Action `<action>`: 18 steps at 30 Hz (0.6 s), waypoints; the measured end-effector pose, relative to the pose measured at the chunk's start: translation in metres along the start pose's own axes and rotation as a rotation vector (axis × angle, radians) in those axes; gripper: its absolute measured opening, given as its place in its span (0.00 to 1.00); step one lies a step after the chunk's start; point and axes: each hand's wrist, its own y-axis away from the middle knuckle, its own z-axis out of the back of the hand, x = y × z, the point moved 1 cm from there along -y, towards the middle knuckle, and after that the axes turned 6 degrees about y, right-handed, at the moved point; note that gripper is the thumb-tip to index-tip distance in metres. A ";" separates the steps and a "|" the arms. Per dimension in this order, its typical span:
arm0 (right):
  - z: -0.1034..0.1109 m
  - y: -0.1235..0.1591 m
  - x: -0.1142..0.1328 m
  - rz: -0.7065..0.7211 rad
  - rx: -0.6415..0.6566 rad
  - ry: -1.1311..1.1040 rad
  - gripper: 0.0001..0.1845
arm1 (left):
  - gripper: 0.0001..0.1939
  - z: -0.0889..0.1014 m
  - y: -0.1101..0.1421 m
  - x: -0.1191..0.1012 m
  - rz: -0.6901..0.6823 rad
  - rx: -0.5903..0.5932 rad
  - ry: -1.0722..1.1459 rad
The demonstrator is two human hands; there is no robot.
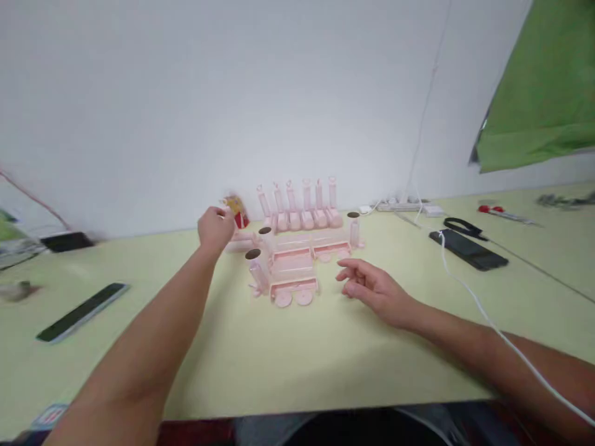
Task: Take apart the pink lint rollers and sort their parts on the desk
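Tabletop [260, 365] | left hand [215, 229] — by yellow-red packet [238, 209] | right hand [379, 295] — near pink parts [294, 264]

Pale pink parts [292, 266], closely grouped

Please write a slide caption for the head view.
Left hand near a red-and-yellow item, right hand beside pink parts on a yellow table.

Pale pink is shared by the trays [294, 287], discs [304, 298] and tubes [307, 197], while the cylinders [259, 276] are tinted pinkish white and topped with dark brown. The table [260, 365] is coloured pale yellow, the wall [209, 99] greyish white, the packet [238, 210] yellow and red. Green is shown by the cloth [546, 87], black by the phone [469, 249], white by the cable [492, 325].
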 end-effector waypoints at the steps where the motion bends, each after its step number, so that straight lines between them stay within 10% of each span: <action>1: 0.000 -0.001 0.000 -0.002 0.004 -0.004 0.24 | 0.20 0.001 0.002 -0.009 -0.038 0.084 0.015; 10: 0.001 -0.004 0.001 0.012 -0.020 0.029 0.20 | 0.16 0.048 0.040 -0.075 -0.311 0.538 -0.003; 14: 0.001 -0.002 0.002 0.013 -0.006 0.051 0.19 | 0.18 0.076 0.065 -0.066 -0.347 0.656 0.048; 18: 0.000 -0.002 0.001 0.018 0.000 0.077 0.18 | 0.21 0.080 0.085 -0.035 -0.319 0.533 0.195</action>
